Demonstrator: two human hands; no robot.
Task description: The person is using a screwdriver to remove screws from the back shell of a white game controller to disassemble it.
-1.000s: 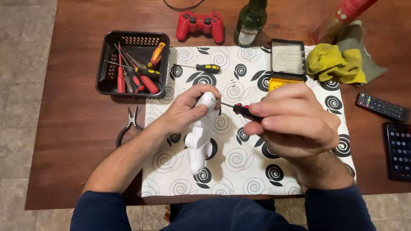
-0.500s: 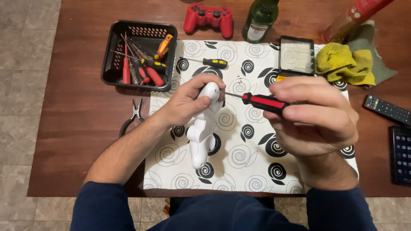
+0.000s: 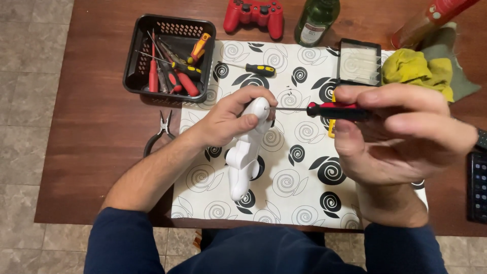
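Observation:
My left hand (image 3: 231,119) grips the upper end of a white game controller (image 3: 245,152), which stands on edge on a white mat with black swirls (image 3: 299,177). My right hand (image 3: 401,134) holds a red and black screwdriver (image 3: 335,110) level, its thin shaft pointing left. The tip touches the top of the controller near my left fingers.
A black basket (image 3: 137,50) of several screwdrivers sits at the upper left, with pliers (image 3: 160,132) below it. On the mat lie a black and yellow screwdriver (image 3: 253,68) and a clear-lidded bit case (image 3: 360,63). A red controller (image 3: 253,14), green bottle (image 3: 315,20), yellow cloth (image 3: 416,68) and dark phone (image 3: 477,185) stand around.
My right hand has drawn back to the right, so more of the screwdriver shaft shows. The left hand keeps its hold on the white controller.

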